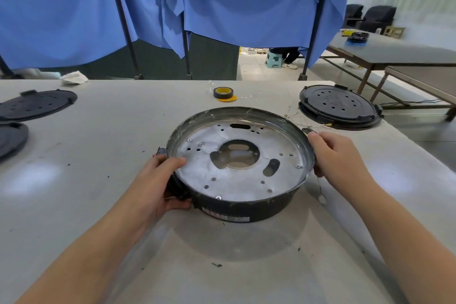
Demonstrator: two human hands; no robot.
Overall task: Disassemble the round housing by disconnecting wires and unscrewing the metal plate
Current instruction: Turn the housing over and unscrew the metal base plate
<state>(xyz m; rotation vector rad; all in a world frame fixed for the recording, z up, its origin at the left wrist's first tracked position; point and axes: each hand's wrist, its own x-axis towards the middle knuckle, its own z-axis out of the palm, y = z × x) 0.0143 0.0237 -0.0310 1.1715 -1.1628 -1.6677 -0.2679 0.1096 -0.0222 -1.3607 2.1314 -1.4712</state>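
Observation:
The round black housing [246, 212] sits in the middle of the table, open side up. Inside it lies a silver metal plate [237, 180] with many holes, a few screws and a large centre cutout. My left hand [158, 185] grips the housing's left rim, thumb over the edge and fingers under the side. My right hand [333, 153] holds the right rim, fingers curled around the outside wall. Thin wires [296, 116] trail from the housing's far right side across the table.
A stack of black round covers [338, 106] sits at the right, two more black covers [37, 103] at the left edge. A roll of black and yellow tape [223, 93] lies behind the housing. Blue curtains hang beyond the table; another table stands at far right.

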